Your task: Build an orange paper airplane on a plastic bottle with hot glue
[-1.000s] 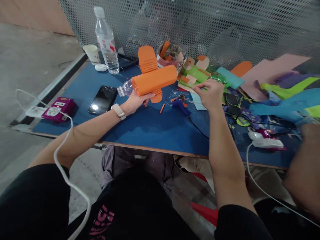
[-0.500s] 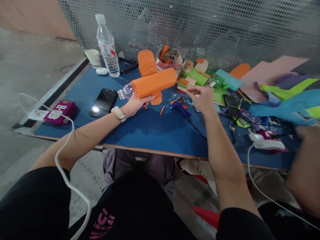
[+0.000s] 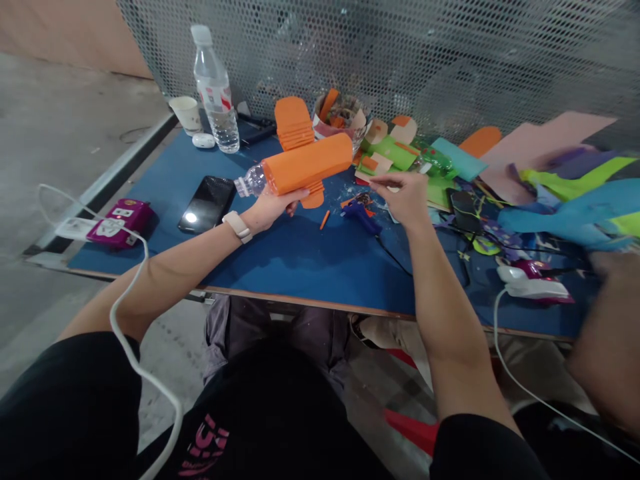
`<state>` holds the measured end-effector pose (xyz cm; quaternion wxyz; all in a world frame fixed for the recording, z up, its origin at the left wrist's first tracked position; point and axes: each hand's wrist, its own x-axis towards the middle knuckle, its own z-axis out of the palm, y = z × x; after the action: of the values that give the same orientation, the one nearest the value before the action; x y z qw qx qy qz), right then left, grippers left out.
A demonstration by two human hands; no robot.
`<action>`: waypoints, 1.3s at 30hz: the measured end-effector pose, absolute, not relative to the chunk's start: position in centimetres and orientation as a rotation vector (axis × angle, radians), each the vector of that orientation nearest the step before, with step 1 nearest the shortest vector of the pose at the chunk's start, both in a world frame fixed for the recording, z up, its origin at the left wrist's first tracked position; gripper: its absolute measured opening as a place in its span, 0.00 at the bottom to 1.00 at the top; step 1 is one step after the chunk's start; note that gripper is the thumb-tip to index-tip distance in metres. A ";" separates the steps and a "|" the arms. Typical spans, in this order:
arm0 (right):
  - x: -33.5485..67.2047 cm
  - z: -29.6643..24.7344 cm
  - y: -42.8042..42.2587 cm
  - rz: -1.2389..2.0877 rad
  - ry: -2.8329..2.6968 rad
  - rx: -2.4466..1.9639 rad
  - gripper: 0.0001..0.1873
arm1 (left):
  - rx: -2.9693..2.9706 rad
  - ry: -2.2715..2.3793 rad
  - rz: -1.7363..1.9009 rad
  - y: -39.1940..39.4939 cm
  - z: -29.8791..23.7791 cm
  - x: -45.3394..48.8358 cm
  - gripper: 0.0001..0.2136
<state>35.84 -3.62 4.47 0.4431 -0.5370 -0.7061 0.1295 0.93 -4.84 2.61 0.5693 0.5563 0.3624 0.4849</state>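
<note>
My left hand point(image 3: 273, 210) is wrapped around a clear plastic bottle covered in orange paper point(image 3: 310, 163), held tilted above the table with its neck to the left. Pleated orange paper wings point(image 3: 294, 123) stick out on both sides of it. To the right of the bottle, my right hand point(image 3: 403, 193) is closed in a pinch; whatever lies between the fingertips is too small to make out. Below and left of that hand, a blue glue gun point(image 3: 361, 219) rests on the table, its nozzle among orange scraps. A short orange strip point(image 3: 325, 220) lies beside it.
On the left are a phone point(image 3: 207, 203), a purple power strip point(image 3: 123, 223), a water bottle point(image 3: 215, 93) and a paper cup point(image 3: 186, 115). Behind stands a scrap-filled tub point(image 3: 343, 120). Coloured paper point(image 3: 540, 153) clutters the right, near another person's blurred arm point(image 3: 610, 333).
The fingertips of my right hand have shifted slightly left and drawn closer together. My left hand and the orange-covered bottle stay nearly still.
</note>
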 end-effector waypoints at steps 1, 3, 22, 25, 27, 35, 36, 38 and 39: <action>35.8 4.5 -3.6 0.336 -1.749 -1.324 0.04 | 1.306 0.850 1.136 -4.8 2.6 1.0 0.24; 35.8 4.4 -3.4 0.339 -1.747 -1.295 0.07 | 1.304 0.849 1.138 -4.9 2.7 1.0 0.24; 33.8 4.1 -4.1 0.418 -1.675 -1.214 0.05 | 1.304 0.860 1.159 -5.2 3.1 1.1 0.26; 34.2 4.3 -4.1 0.271 -1.744 -1.263 0.02 | 1.295 0.862 1.155 -5.1 3.2 1.1 0.25; 34.5 4.4 -4.0 0.202 -1.797 -1.304 0.03 | 1.300 0.871 1.159 -5.2 3.2 1.1 0.25; 34.5 4.0 -3.9 0.205 -1.815 -1.312 0.09 | 1.316 0.894 1.150 -5.2 3.2 1.1 0.25; 34.4 3.9 -3.9 0.234 -1.801 -1.298 0.08 | 1.317 0.894 1.149 -5.2 3.2 1.1 0.24; 34.1 3.7 -3.9 0.301 -1.767 -1.270 0.06 | 1.315 0.898 1.151 -5.2 3.2 1.1 0.22; 34.0 3.6 -3.9 0.337 -1.748 -1.259 0.05 | 1.312 0.901 1.152 -5.2 3.2 1.1 0.22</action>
<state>33.98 -3.86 3.64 0.4623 -0.5120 -0.7108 0.1370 1.09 -5.18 3.20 0.5552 0.5553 0.3816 0.4876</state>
